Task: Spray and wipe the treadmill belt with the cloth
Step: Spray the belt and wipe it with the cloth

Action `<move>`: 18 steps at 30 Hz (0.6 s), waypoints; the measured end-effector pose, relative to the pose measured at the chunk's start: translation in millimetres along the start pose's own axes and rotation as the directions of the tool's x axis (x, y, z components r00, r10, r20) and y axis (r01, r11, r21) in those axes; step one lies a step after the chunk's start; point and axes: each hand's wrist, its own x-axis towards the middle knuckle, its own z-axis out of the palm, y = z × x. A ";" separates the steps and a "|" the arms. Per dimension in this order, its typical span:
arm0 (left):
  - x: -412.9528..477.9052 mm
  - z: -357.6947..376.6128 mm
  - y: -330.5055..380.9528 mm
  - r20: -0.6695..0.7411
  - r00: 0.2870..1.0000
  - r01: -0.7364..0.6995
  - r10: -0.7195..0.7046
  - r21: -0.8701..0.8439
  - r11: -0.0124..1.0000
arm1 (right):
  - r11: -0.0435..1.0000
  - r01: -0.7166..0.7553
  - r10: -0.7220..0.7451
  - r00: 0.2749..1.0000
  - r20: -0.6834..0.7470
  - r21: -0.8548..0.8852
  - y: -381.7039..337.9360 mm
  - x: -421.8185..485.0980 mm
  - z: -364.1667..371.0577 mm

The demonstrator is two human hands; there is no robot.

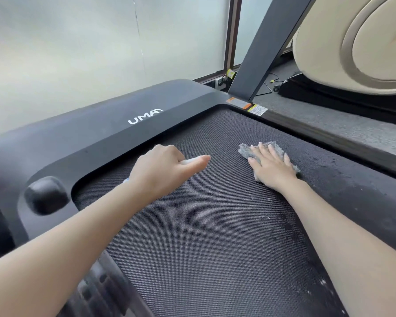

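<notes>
The dark textured treadmill belt [204, 236] fills the lower middle of the view. My right hand [270, 165] lies flat, fingers spread, pressing a grey cloth [245, 149] onto the belt near its front right. My left hand [162, 172] hovers over the belt's front left, closed around a white spray bottle [190, 160] that is mostly hidden under the palm, index finger stretched along its top. Wet dark speckles [290, 225] mark the belt along the right side.
The black motor cover with the UMAY logo [144, 116] borders the belt's front. A dark upright post [261, 49] rises at the front right. Grey side rail [329, 138] and carpet lie to the right, with a cream massage chair [357, 42] beyond. Frosted glass stands behind.
</notes>
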 end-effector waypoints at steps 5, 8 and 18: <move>-12.7 -11.1 -9.1 -0.005 1.000 0.017 -0.017 -0.042 0.999 | 0.977 0.212 -0.212 0.977 0.020 -0.022 -74.4 0.3 8.1; -13.0 -14.7 -16.4 -0.029 0.999 0.027 -0.030 -0.084 0.996 | 0.876 0.482 -0.482 0.876 0.018 -0.022 -119.1 -50.8 21.1; -18.5 -11.9 -14.4 -0.034 0.999 -0.028 0.025 -0.063 0.998 | 0.909 0.415 -0.415 0.910 0.014 -0.036 -59.4 -36.8 8.0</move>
